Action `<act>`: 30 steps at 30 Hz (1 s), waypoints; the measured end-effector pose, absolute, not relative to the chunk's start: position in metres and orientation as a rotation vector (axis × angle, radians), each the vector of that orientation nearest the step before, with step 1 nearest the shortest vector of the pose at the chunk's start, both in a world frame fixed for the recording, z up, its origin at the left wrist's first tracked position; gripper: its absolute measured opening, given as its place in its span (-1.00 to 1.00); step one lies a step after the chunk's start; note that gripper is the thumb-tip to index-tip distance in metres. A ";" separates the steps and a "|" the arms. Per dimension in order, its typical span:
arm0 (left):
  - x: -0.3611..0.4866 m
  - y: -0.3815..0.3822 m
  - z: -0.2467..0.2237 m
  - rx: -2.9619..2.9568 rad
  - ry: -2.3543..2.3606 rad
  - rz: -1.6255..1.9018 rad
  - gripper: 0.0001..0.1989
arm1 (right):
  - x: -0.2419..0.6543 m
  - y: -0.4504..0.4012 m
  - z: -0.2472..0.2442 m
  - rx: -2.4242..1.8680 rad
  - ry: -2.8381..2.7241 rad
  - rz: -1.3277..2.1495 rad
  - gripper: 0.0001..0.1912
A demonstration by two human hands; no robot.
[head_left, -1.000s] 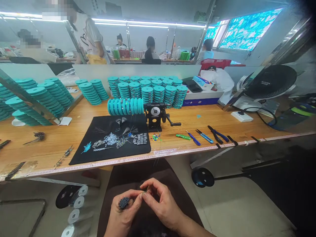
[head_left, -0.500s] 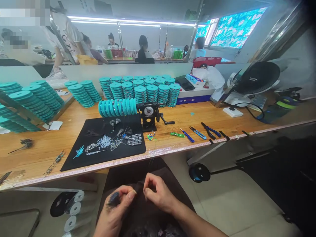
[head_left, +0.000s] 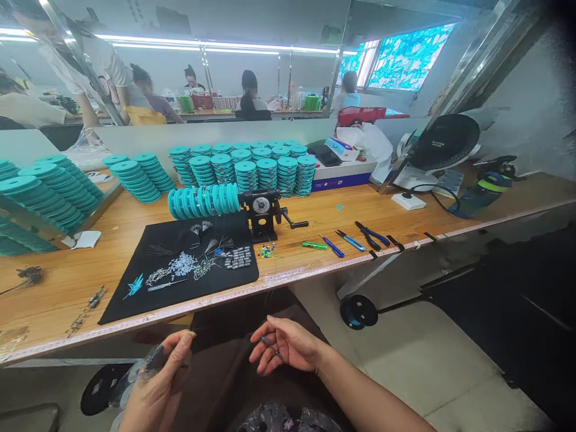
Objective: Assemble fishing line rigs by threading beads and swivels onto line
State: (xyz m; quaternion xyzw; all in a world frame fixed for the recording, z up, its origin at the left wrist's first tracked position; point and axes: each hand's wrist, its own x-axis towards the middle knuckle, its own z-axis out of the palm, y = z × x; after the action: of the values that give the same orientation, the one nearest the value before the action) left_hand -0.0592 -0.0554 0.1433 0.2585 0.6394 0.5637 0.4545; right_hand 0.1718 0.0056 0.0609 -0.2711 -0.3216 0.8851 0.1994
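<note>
The left hand, at the near left below the bench, has a dark bundle tucked against its forefinger side; its thumb and forefinger tips are pressed together, pinching something thin and dark (too small to name). The right hand is turned palm up to the right of it, well apart, thumb away from the loosely curled fingers. Small dark bits lie against those fingers; I cannot tell whether they are gripped or just resting. Both hands are over a dark cloth.

On the bench beyond, a black mat bears blue sticks on its left, pale beads in the middle and grey cylinders on its right. At its far right stands a winder with teal spools on its left side. Snips and pliers lie farther right.
</note>
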 end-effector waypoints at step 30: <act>-0.100 0.142 0.165 1.726 1.934 0.864 -0.78 | 0.159 -0.011 0.078 -1.112 -1.403 2.004 -0.64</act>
State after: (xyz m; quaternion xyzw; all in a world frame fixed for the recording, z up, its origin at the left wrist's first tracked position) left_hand -0.1003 0.1417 0.1653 0.6184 0.6932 0.3095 0.2032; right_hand 0.1588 -0.0111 0.0784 -0.4033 -0.5086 0.7266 0.2254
